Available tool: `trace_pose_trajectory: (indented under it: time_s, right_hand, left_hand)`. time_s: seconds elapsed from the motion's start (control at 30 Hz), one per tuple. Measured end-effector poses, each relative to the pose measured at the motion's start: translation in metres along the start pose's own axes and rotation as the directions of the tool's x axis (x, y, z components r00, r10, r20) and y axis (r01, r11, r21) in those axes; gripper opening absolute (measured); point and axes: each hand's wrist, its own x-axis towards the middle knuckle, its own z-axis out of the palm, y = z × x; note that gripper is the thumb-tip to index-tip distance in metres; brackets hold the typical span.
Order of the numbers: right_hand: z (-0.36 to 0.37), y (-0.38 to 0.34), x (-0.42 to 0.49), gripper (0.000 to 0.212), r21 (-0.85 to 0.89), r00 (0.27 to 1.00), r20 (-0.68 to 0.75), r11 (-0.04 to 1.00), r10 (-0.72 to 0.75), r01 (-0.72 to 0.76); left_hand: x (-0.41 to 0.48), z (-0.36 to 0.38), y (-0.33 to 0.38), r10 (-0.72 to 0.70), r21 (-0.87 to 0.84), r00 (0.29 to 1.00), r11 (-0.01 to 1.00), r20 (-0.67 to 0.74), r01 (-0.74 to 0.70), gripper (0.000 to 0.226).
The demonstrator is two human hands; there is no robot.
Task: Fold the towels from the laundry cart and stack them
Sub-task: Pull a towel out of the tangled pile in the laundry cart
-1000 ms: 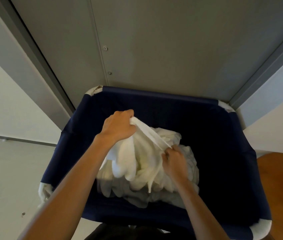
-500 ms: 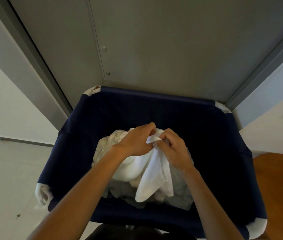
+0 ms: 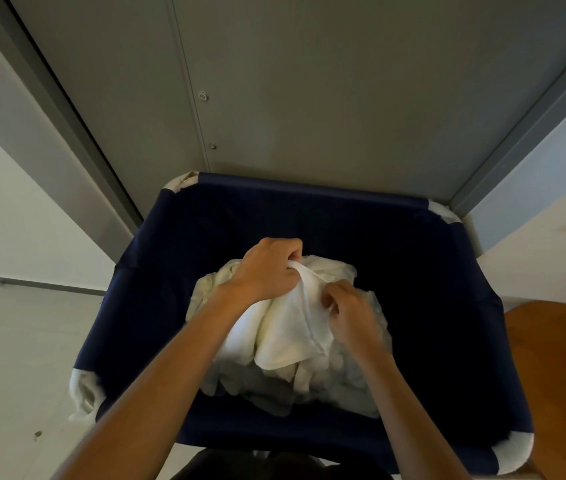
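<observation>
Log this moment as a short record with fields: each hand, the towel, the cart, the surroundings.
left hand: grips a bunched edge of the towel
right hand: pinches the same towel, lower and to the right
towel: white, crumpled, not folded; drapes from both hands over the towel pile
laundry cart: navy fabric with white corners; holds the pile
surroundings: grey panel beyond the cart; wooden surface at right
folded stack: none in view
</observation>
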Motion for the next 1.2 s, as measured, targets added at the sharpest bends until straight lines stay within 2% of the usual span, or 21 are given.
trace_pose_trajectory:
  time_s: [0.17, 0.3, 0.4, 0.5, 0.6, 0.7, 0.8, 0.93, 1.03, 1.2]
  right_hand:
    - [0.011, 0.012, 0.007, 0.024, -0.018, 0.996, -0.001, 0.996, 0.087, -0.087]
    - [0.019, 0.019, 0.002, 0.014, 0.023, 0.999, 0.027, 0.999, 0.023, -0.024]
    - [0.029, 0.021, -0.003, 0.013, 0.104, 0.991, 0.132, 0.994, -0.004, -0.01]
    - [0.033, 0.013, -0.009, 0.023, 0.091, 0.966, 0.253, 0.993, 0.046, -0.071]
    - [0.038, 0.006, -0.015, 0.028, 0.076, 0.957, 0.281, 0.992, 0.074, -0.099]
    - [0.046, 0.0, -0.022, 0.036, 0.104, 0.961, 0.246, 0.983, 0.124, -0.154]
    - [0.053, -0.004, -0.03, 0.038, 0.139, 0.971, 0.149, 0.968, 0.187, -0.208]
    - [0.059, -0.005, -0.04, 0.03, 0.209, 0.985, 0.085, 0.964, 0.149, -0.164]
    - [0.06, -0.006, -0.04, 0.039, 0.18, 0.975, 0.17, 0.968, 0.144, -0.174]
    - [0.059, -0.018, -0.041, 0.06, 0.12, 0.925, 0.311, 0.957, 0.218, -0.266]
  left_hand:
    - [0.002, -0.004, -0.004, -0.028, -0.014, 0.999, 1.0, -0.036, 0.028, 0.024]
    - [0.002, -0.004, -0.002, -0.039, -0.023, 0.998, 0.999, -0.041, 0.038, 0.026]
    - [0.002, -0.004, -0.001, -0.039, -0.04, 0.998, 0.998, -0.048, 0.038, 0.027]
    - [0.003, -0.005, -0.001, -0.051, -0.047, 0.997, 0.998, -0.06, 0.049, 0.027]
    - [0.004, -0.005, 0.001, -0.057, -0.031, 0.997, 0.998, -0.061, 0.055, 0.027]
    - [0.004, -0.005, 0.001, -0.07, -0.016, 0.994, 0.998, -0.079, 0.069, 0.027]
    - [0.005, -0.006, 0.001, -0.092, -0.004, 0.992, 0.996, -0.092, 0.092, 0.027]
    - [0.005, -0.008, 0.002, -0.117, 0.007, 0.988, 0.993, -0.099, 0.119, 0.028]
    - [0.006, -0.006, 0.002, -0.12, 0.013, 0.989, 0.992, -0.091, 0.122, 0.026]
    - [0.006, -0.005, 0.003, -0.128, 0.042, 0.987, 0.99, -0.101, 0.133, 0.026]
